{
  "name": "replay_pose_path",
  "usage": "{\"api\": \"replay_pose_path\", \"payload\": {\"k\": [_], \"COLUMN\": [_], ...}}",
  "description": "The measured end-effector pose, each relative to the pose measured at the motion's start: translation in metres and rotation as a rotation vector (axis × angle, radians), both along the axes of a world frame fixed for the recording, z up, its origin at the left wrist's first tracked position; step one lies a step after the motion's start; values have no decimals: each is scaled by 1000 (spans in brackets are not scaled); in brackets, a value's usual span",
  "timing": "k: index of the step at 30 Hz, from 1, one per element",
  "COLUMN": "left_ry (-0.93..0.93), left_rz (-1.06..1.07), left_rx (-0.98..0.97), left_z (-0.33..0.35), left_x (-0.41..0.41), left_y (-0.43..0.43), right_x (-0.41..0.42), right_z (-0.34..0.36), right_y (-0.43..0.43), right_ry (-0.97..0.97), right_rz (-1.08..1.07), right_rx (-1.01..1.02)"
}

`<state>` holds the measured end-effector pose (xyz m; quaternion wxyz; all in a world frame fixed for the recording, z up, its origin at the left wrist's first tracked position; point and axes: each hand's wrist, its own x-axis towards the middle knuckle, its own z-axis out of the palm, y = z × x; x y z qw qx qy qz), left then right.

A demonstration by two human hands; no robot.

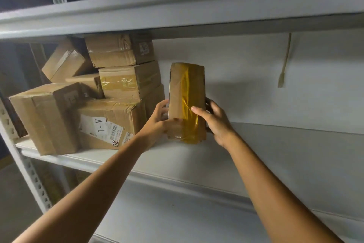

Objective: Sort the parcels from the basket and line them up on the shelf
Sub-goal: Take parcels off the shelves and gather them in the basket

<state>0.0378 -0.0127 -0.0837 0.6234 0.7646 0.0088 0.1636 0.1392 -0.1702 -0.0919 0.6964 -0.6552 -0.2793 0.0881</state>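
A tall cardboard parcel (186, 93) wrapped in yellow tape stands upright on the white shelf board (173, 154). My left hand (157, 122) grips its lower left edge, thumb on the front. My right hand (214, 122) grips its right side, thumb across the taped front. To its left several brown parcels are stacked: a large box (45, 116) at the front, a box labelled A-1 (112, 120), and smaller boxes (128, 83) piled on top. The basket is out of view.
The shelf above (177, 14) hangs low over the parcels. A perforated metal upright (25, 166) stands at the left. A strip of tape (284, 65) hangs on the white back wall (275, 85). The shelf board runs on to the right of the held parcel.
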Motion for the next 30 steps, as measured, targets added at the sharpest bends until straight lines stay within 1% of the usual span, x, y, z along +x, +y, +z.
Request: {"api": "replay_pose_path", "payload": {"k": [2, 4, 6, 8, 9, 10, 12, 15, 16, 18, 21, 27, 30], "left_ry": [12, 20, 21, -8, -9, -3, -31, -47, -39, -29, -79, -138, -118], "left_rz": [-31, -82, -138, -189, -264, -317, -320, -463, -479, -473, -584, -729, -829], "left_rx": [-85, -110, -98, -29, -19, -19, -25, -56, -51, -70, -16, 25, 18], "left_z": [3, 8, 8, 8, 5, 0, -9, -14, -19, -18, -20, -19, -23], "left_x": [0, -1, 2, 1, 2, 1, 0, -4, -2, -10, -20, -53, -75], "left_y": [-4, -12, -24, -33, -39, -47, -58, -82, -91, -113, -146, -237, -284], "right_x": [-13, -24, -40, -50, -60, -70, -81, -108, -119, -136, -171, -248, -288], "right_z": [6, 6, 6, -1, -5, -8, -11, -20, -22, -26, -26, -25, -26], "right_y": [-15, -28, -45, -59, -71, -84, -100, -130, -140, -161, -188, -265, -305], "right_ry": [-23, -18, -21, -4, -6, -3, 36, 71, 78, 90, 83, 101, 100], "right_rz": [-25, -80, -182, -264, -347, -406, -417, -560, -605, -701, -825, -1004, -1057], "right_rx": [24, 35, 22, 40, 48, 43, 47, 69, 71, 49, 47, 25, 59]}}
